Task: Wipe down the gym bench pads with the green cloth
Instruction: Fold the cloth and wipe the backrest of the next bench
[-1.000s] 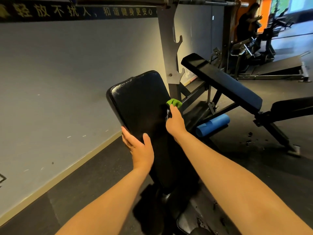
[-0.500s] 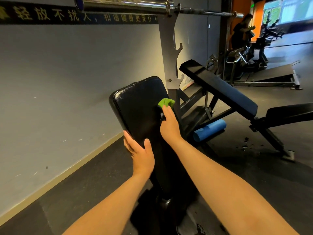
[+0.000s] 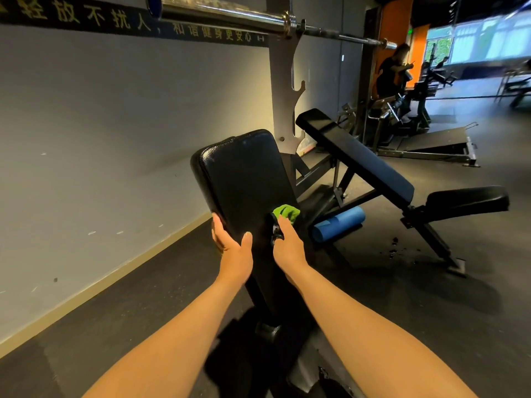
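A black inclined bench pad [image 3: 244, 179] rises in front of me, its top end toward the grey wall. My right hand [image 3: 288, 244] presses the green cloth [image 3: 287, 213] against the pad's right edge; the cloth bunches out beyond my fingers, which are mostly hidden. My left hand [image 3: 232, 245] grips the pad's left edge, thumb lying on the top face. A second inclined black pad [image 3: 356, 159] with its seat pad [image 3: 465, 201] stands to the right.
A barbell [image 3: 258, 20] rests on the grey rack upright [image 3: 283, 90] above the pad. A blue foam roller [image 3: 337, 224] lies on the dark floor between the benches. The grey wall runs along the left. A person stands by machines at the far back right.
My right hand has dragged the green cloth down the pad's right edge toward me. My left hand keeps its hold on the left edge.
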